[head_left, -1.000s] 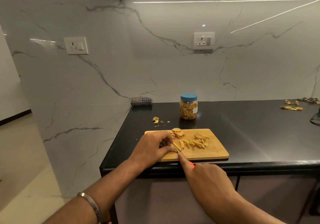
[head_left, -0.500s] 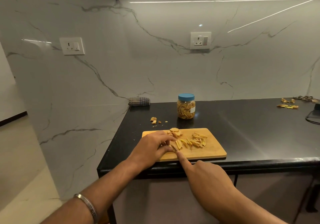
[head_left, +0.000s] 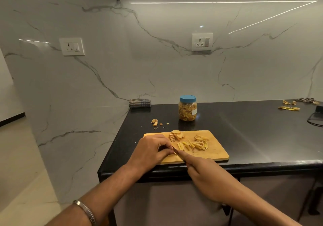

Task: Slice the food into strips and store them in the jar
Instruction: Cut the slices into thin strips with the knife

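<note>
At the front-left corner of the rectangular wooden cutting board (head_left: pixel 215 148), a small food piece, mostly hidden, is pinned under the curled fingers of the left hand (head_left: pixel 150 151). A dark-bladed knife (head_left: pixel 175 151) is gripped by the right hand (head_left: pixel 208 176). Yellow cut strips (head_left: pixel 194 144) lie mid-board. Behind the board's far edge, the blue-lidded clear jar (head_left: pixel 187 108) is seen standing on the black countertop (head_left: pixel 253 129).

I am seeing the cutting board (head_left: pixel 215 153) lying at the near edge of the surface (head_left: pixel 253 134). The strips (head_left: pixel 195 144) are lying on its middle, the uncut slices (head_left: pixel 176 135) behind them to the left. The jar (head_left: pixel 187 108) is standing behind the board. Scraps (head_left: pixel 155 122) are lying left of the jar, a folded cloth (head_left: pixel 139 102) is sitting at the back-left corner against the wall, and peels (head_left: pixel 289 108) are lying far right.
</note>
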